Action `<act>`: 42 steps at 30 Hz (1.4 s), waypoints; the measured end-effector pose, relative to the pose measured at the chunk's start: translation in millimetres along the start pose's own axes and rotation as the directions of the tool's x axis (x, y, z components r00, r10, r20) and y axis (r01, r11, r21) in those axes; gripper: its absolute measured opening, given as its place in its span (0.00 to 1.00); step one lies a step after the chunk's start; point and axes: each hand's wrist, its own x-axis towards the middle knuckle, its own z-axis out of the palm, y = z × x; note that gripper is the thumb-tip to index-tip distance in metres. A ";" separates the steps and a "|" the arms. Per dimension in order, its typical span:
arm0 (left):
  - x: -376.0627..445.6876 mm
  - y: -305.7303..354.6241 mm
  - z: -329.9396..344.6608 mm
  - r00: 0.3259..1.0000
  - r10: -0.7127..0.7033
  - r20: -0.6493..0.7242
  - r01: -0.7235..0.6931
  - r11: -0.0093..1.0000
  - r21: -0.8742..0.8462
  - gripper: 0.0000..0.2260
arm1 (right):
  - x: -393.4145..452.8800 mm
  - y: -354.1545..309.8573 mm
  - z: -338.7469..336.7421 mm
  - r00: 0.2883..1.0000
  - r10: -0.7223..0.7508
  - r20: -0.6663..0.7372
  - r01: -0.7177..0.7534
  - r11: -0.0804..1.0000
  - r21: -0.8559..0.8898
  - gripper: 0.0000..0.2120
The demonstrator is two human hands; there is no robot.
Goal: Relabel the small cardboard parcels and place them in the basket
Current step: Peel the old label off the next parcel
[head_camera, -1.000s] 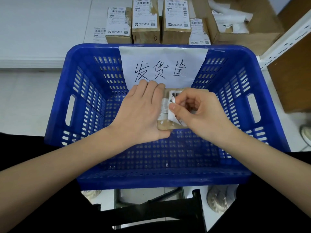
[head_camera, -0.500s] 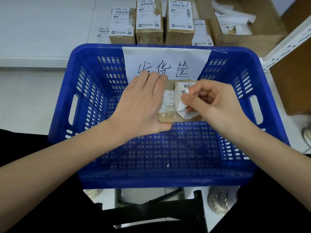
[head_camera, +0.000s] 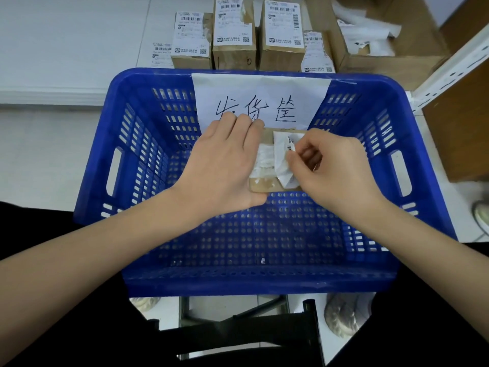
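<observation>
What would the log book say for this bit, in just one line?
step: peeling old label | left hand: holds parcel over basket | right hand: pinches label, partly lifted | basket: no parcel set down

Bare forearms, left hand and right hand (no sleeves, no rings)

Bright, even light; soft focus; edges bowed.

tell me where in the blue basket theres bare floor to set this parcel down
The basket floor is bare along the near wall, below both wrists, and in the left part beside the left hand. It is crowded at the far wall under the paper sign, where both hands work on the parcel; the right hand pinches its label.
</observation>
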 end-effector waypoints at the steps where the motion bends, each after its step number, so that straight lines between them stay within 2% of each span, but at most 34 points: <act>1: 0.0 -0.2 -0.1 1.000 0.005 0.002 -0.005 1.000 0.007 0.41 | -1.0 0.2 1.8 0.998 -0.055 -0.012 0.054 0.997 -0.057 0.05; 3: -1.0 0.3 0.3 1.000 0.007 0.020 -0.007 1.000 0.015 0.40 | -1.4 2.3 5.2 0.995 -0.099 -0.001 0.098 0.986 -0.137 0.05; 5: -3.0 0.6 1.9 0.999 -0.002 0.034 0.001 1.000 0.008 0.39 | -1.4 5.0 7.4 0.997 -0.056 0.046 0.060 0.992 -0.109 0.06; 7: -4.8 -0.8 3.5 0.999 -0.015 0.046 0.015 1.000 0.000 0.39 | -0.3 5.9 5.3 0.990 0.029 0.135 -0.037 0.997 0.060 0.07; 10: -4.7 -5.1 4.2 0.999 -0.030 0.042 0.030 1.000 0.004 0.39 | 3.4 -1.4 -3.5 0.963 0.093 0.254 -0.174 0.933 0.316 0.09; 12: -4.0 -5.3 3.4 0.999 -0.031 0.035 0.031 1.000 0.002 0.39 | 4.8 -4.6 -6.4 0.945 0.088 0.316 -0.215 0.895 0.392 0.04; 15: -4.7 -2.4 3.1 0.999 -0.020 0.036 0.020 1.000 0.003 0.38 | 1.2 -3.6 -4.4 0.922 0.098 0.376 -0.255 0.881 0.398 0.09; 19: -5.9 -1.8 3.1 0.999 -0.008 0.042 0.007 1.000 0.008 0.38 | -2.6 -6.5 -0.3 0.934 0.067 0.350 -0.211 0.896 0.392 0.07; 24: -3.6 -2.8 1.1 0.999 -0.011 0.040 0.011 1.000 0.012 0.39 | 1.1 -2.7 -0.9 0.940 0.115 0.320 -0.247 0.877 0.413 0.04; 28: -3.3 -1.7 1.2 0.999 -0.001 0.052 0.000 1.000 0.014 0.39 | 0.7 -1.4 1.7 0.944 0.127 0.304 -0.249 0.880 0.404 0.09; 31: -3.7 -0.8 1.2 0.999 0.011 0.053 -0.011 1.000 0.010 0.38 | 0.6 0.3 2.2 0.935 0.150 0.322 -0.275 0.880 0.388 0.06; 34: -3.4 0.1 0.8 0.999 0.023 0.049 -0.024 1.000 0.018 0.38 | 0.5 -0.1 3.2 0.935 0.169 0.311 -0.286 0.877 0.385 0.08; 42: -4.1 1.9 -2.4 0.998 0.048 0.048 -0.050 0.998 0.034 0.37 | -0.7 -2.3 7.3 0.945 0.180 0.273 -0.267 0.906 0.327 0.05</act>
